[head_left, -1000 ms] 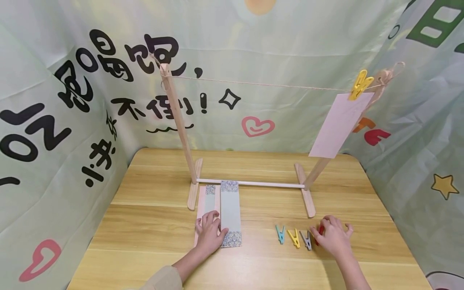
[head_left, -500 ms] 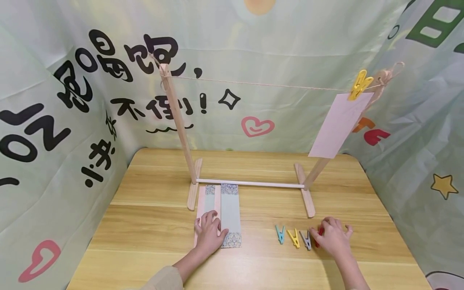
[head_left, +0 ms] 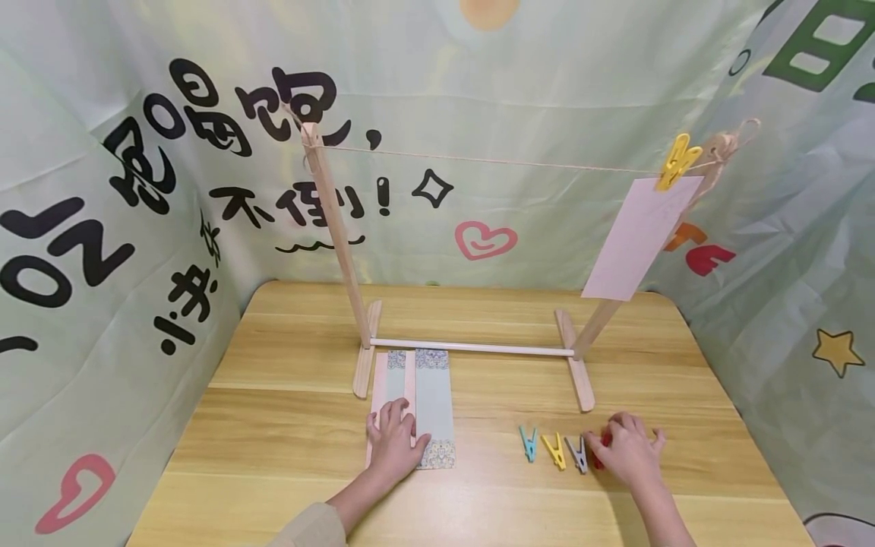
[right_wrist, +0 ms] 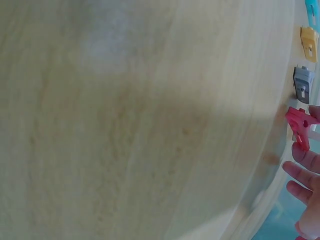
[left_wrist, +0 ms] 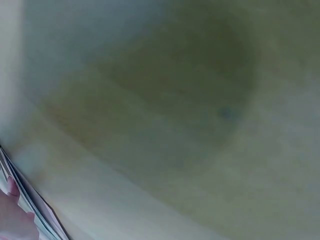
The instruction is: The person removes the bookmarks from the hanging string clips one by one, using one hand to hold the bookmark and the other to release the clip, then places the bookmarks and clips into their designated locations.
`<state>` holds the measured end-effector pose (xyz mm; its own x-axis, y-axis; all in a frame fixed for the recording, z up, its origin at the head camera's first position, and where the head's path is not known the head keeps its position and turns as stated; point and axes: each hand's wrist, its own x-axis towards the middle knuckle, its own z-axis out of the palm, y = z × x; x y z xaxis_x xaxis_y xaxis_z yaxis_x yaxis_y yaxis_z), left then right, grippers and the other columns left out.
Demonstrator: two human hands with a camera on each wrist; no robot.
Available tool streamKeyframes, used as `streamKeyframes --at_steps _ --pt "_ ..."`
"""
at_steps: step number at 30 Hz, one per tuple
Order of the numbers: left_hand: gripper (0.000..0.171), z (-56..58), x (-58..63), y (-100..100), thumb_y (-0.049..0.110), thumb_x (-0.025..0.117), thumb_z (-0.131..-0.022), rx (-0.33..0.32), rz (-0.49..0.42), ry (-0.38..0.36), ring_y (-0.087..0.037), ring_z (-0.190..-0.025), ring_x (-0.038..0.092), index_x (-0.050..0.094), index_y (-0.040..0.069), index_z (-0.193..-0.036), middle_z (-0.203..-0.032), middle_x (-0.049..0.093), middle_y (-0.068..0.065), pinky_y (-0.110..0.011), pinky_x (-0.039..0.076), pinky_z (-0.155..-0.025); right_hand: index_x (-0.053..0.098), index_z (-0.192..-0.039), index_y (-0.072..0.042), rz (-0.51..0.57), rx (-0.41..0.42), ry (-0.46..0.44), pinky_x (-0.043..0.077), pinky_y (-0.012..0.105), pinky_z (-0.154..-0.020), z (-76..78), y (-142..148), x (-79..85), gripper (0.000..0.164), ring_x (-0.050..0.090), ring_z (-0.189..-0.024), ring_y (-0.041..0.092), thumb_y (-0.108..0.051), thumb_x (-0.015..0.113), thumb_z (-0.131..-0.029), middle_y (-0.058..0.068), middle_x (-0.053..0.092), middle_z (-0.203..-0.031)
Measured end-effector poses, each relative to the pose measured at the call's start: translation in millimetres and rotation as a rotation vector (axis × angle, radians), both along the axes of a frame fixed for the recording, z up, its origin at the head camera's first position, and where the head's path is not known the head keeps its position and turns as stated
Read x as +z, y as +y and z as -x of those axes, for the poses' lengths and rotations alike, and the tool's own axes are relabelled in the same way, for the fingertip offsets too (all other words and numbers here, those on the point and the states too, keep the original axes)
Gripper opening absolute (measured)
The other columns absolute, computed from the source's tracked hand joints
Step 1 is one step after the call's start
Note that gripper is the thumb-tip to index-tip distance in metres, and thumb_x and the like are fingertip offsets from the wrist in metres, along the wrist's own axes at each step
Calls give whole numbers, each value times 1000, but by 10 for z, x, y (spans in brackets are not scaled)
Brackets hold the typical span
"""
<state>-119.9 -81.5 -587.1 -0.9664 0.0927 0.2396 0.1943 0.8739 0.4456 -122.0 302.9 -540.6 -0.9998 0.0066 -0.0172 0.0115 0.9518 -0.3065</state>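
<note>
My left hand (head_left: 394, 443) rests on the pink paper strip (head_left: 378, 380), its thumb at the near left edge of a pale blue strip (head_left: 434, 403) with patterned ends. A narrower blue patterned piece (head_left: 396, 376) shows on the pink strip. In the left wrist view, paper edges (left_wrist: 37, 205) lie by the fingers. My right hand (head_left: 630, 453) pinches a red clothespin (right_wrist: 300, 125) between thumb and finger, at the table. Left of it lie a grey clothespin (head_left: 577, 454), a yellow clothespin (head_left: 554, 451) and a turquoise clothespin (head_left: 529, 444).
Behind the strips stands a wooden frame, its left post (head_left: 335, 228) and right post (head_left: 597, 328) joined by a white bar (head_left: 478, 348). A string (head_left: 478, 159) spans the top. At its right end a yellow clothespin (head_left: 679, 162) holds a pink sheet (head_left: 639, 239).
The far end of the pale blue strip has come down from over the white bar to just in front of it. Both hands stay nearly still.
</note>
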Motion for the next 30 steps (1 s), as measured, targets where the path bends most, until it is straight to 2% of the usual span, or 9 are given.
streamKeyframes --at_steps 5,13,22,27,30 --pt "33 1 -15 0 33 72 -71 5 27 21 -32 -117 33 44 18 -61 -121 45 -10 -60 13 -94 63 -83 2 -5 -19 -14 7 70 -88 -13 23 14 48 35 -111 46 -46 59 -83 29 47 -114" --pt "34 -3 0 2 33 72 -70 -2 54 54 -34 -117 34 44 17 -61 -123 44 -12 -62 15 -93 64 -84 4 -19 -23 -31 6 71 -87 -39 48 -32 49 29 -114 46 -45 59 -82 29 44 -117" --pt "32 9 26 7 34 71 -72 -3 88 -8 -35 -121 31 45 16 -61 -128 41 -14 -62 15 -95 63 -86 5 -47 -19 -40 4 73 -86 -51 43 -52 50 25 -116 47 -45 57 -84 30 41 -119" --pt "32 20 39 8 34 69 -73 -5 105 -47 -35 -124 29 45 16 -62 -131 39 -14 -62 13 -96 59 -76 -3 -84 -15 -52 4 73 -87 -43 38 -52 47 24 -118 47 -48 53 -86 29 40 -120" --pt "31 23 55 11 34 68 -74 -9 110 -61 -35 -125 27 46 15 -63 -132 39 -14 -62 13 -96 59 -77 -2 -102 -14 -48 5 73 -88 -48 28 -60 48 24 -118 46 -49 52 -86 28 40 -120"
